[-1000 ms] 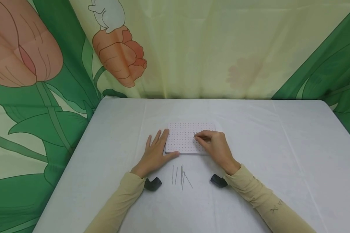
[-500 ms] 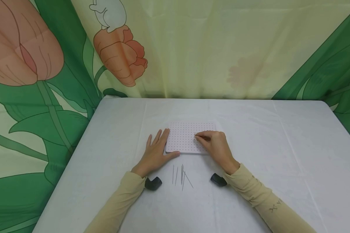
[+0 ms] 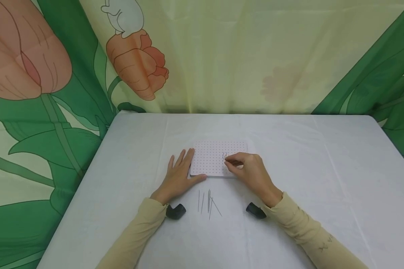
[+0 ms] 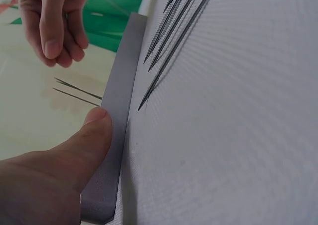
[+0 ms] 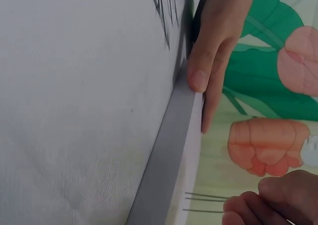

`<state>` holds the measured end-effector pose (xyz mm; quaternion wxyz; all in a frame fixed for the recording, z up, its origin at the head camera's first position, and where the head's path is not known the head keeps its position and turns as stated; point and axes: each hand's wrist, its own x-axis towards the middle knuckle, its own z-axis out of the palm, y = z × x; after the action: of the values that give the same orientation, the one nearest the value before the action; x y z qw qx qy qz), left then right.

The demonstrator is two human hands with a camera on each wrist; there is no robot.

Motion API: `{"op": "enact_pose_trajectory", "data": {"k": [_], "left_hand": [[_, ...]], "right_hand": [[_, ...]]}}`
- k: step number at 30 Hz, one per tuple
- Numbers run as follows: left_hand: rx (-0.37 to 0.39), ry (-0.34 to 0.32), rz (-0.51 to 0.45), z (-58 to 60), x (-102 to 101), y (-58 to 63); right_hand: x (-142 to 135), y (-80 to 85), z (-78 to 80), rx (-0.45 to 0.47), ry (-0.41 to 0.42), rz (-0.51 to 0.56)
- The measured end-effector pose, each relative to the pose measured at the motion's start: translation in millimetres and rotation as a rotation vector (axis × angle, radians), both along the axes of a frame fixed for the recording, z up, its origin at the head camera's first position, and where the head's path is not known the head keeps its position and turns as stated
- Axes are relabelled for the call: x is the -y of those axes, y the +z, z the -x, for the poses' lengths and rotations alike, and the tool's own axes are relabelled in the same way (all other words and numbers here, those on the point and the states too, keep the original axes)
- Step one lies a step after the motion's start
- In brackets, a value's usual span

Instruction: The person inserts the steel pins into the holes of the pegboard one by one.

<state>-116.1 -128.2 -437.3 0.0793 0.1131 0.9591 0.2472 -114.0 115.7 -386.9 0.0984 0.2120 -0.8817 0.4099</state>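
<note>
In the head view, we see the left hand (image 3: 178,175) lying with straight, spread fingers along the left edge of the white dotted board (image 3: 205,158) on the desk (image 3: 299,157). Loose needles (image 3: 202,203) lie in front. The right hand (image 3: 250,172) hovers over the board's right half, thumb and forefinger slightly parted, beside upright needles (image 3: 223,155).

In the left wrist view, we find its bent fingers relaxed, apart from those needles.

In the right wrist view, we see the left thumb touching the board's edge.
</note>
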Motion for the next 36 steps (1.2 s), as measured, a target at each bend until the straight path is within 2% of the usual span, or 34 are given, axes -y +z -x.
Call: {"op": "enact_pose_trajectory", "data": {"k": [13,20,23,36], "left_hand": [[0.005,-0.008,-0.009,-0.9,1,1.6],[0.005,-0.014,-0.009,0.5,1,0.5],[0.007,-0.014,-0.010,0.9,1,-0.2],[0.005,-0.016,-0.018,-1.8,1,3.7]], "right_hand": [[8,4.8,-22.8,0.011,0.096,-0.039],[14,3.4,-32.7,0.069,0.145,-0.137],[16,1.3,-36.4,0.094,0.171,-0.163],[22,-12.7,-44.7,0.091,0.269,-0.212]]}}
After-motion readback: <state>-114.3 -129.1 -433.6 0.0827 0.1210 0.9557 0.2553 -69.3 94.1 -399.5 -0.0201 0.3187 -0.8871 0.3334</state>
